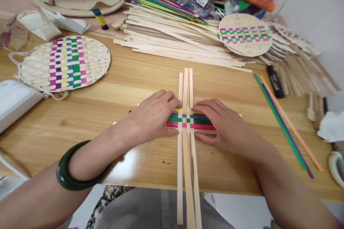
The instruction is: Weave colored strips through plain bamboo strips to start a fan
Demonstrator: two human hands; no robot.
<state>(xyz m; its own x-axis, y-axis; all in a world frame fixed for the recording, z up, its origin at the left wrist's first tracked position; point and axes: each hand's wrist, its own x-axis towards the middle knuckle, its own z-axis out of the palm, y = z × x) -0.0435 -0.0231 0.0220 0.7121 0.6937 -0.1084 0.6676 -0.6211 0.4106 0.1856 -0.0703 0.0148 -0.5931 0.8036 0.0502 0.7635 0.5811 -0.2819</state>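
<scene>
A small weave (188,120) lies at the middle of the wooden table (107,89): three long pale bamboo strips (185,86) run toward me, crossed by yellow, blue, green and pink strips. My left hand (153,118) lies palm down on the coloured strips left of the pale ones, its fingers pressed together against the weave. On the other side my right hand (223,123) does the same, fingertips at the crossing. A dark green bangle (70,182) circles my left forearm.
Two finished round woven mats lie at the left (64,62) and back right (245,35). A heap of pale and coloured strips (172,32) fills the back. Loose green, purple and orange strips (285,128) and a black marker (274,81) lie right. A white box (13,102) sits far left.
</scene>
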